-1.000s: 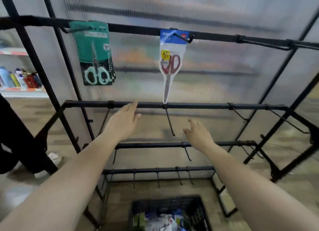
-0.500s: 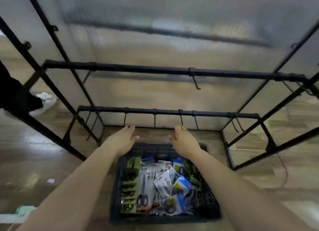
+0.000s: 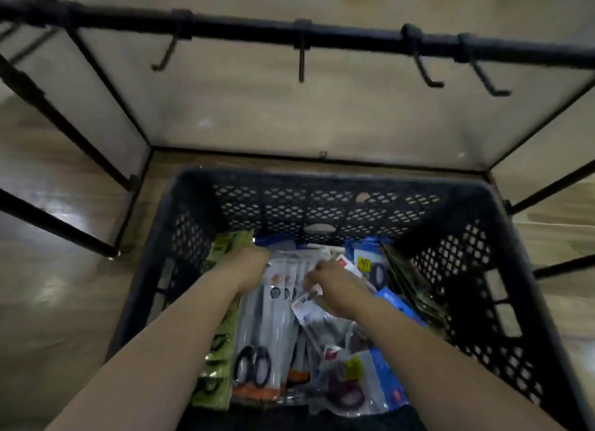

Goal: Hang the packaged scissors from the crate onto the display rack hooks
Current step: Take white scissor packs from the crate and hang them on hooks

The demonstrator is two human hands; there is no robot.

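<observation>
The left hand (image 3: 249,266) reached into the black crate (image 3: 322,202), resting against the green packs (image 3: 222,327) along its left side; whether it gripped anything could not be told. Beside it lay grey packaged scissors (image 3: 267,327) with black handles. The right hand (image 3: 335,289) curled its fingers (image 3: 314,277) on a white pack's (image 3: 312,314) top edge, seemingly pinching it. Above, rack hooks (image 3: 301,60) hung bare.

The floor (image 3: 58,301) is smooth wood in a pale brown color. It is shiny, and bright spots of light sit on it at the left. Cloudy see-through panels (image 3: 322,121) stand up from the floor. You can see the brown floor through them, but it looks blurry.
</observation>
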